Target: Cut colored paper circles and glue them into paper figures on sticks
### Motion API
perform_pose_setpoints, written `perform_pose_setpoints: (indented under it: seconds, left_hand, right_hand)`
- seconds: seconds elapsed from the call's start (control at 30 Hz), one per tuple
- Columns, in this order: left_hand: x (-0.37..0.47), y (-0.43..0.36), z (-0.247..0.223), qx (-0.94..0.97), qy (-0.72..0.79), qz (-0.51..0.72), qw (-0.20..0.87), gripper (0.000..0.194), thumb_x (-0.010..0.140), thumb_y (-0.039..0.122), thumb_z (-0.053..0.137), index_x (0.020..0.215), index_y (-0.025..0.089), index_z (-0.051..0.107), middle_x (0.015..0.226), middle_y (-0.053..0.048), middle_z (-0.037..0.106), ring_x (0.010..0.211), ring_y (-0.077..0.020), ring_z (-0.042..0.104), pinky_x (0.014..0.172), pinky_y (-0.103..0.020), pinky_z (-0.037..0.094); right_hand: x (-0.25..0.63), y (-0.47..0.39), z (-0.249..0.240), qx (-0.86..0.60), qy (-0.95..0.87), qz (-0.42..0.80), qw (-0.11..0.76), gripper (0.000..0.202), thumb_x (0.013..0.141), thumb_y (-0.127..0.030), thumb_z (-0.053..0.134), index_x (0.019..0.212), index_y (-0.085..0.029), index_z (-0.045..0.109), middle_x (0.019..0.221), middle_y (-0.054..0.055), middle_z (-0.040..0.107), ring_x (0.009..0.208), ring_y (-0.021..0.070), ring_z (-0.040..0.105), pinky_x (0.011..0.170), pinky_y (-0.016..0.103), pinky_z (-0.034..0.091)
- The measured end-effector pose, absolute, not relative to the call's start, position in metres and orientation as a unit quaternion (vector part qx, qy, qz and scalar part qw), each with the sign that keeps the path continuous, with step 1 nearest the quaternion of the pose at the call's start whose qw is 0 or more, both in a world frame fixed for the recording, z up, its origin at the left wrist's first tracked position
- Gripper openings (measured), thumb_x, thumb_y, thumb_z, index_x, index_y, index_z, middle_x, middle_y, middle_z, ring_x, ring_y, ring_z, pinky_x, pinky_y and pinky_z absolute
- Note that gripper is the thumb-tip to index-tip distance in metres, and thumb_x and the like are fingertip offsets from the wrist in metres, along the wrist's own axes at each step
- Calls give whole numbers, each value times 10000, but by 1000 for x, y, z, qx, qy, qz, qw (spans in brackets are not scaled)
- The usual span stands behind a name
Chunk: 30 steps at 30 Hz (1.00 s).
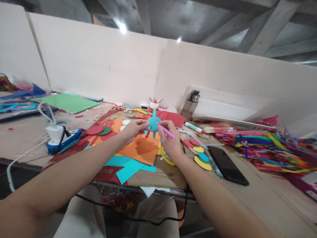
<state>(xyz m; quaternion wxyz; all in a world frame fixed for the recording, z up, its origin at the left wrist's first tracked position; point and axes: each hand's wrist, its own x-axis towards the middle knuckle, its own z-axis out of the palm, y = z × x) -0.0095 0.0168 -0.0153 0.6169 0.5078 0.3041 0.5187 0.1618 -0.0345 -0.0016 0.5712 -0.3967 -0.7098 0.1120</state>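
Between my hands, above the orange paper (141, 150), is a round blue paper piece (154, 124) with blue strips sticking out above and below it. My left hand (135, 129) pinches its left edge between thumb and fingers. In my right hand (170, 142) is a pink pen (167, 131), its tip at the blue disc's right side. A short red strip shows below the disc. Whether the tip touches the surface is too small to tell. Turquoise paper strips (128, 168) lie at the near edge of the table.
Red and green paper discs (95, 129) lie left, near a blue power strip (74, 135). On the right are yellow paper circles (202, 163), a black phone (228, 165) and many colored pipe cleaners (267, 142). A bottle (190, 105) stands against the white partition (104, 62).
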Motion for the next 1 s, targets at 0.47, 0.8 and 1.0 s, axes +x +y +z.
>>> perform_pose_setpoints:
  seconds: [0.47, 0.8, 1.0]
  left_hand:
    - [-10, 18, -16, 508, 308, 519, 614, 396, 590, 434, 852, 820, 142, 718, 791, -51, 692, 693, -118, 609, 600, -223, 427]
    - [-10, 13, -12, 508, 319, 518, 611, 442, 550, 461, 863, 808, 139, 706, 755, -25, 655, 672, -101, 585, 598, -218, 433]
    - [-10, 13, -11, 508, 318, 517, 611, 458, 539, 473, 865, 813, 143, 705, 751, -21, 639, 686, -104, 583, 608, -221, 442]
  right_hand:
    - [161, -33, -6, -398, -743, 76, 533, 150, 916, -366, 537, 902, -223, 579, 858, 47, 650, 807, 186, 592, 696, 323, 463]
    - [161, -34, -3, -407, -735, 59, 539, 145, 916, -346, 540, 892, -209, 581, 849, 41, 644, 788, 174, 580, 698, 314, 458]
    - [160, -35, -2, -412, -729, 62, 543, 146, 911, -351, 545, 883, -214, 586, 837, 39, 646, 787, 177, 582, 691, 311, 461]
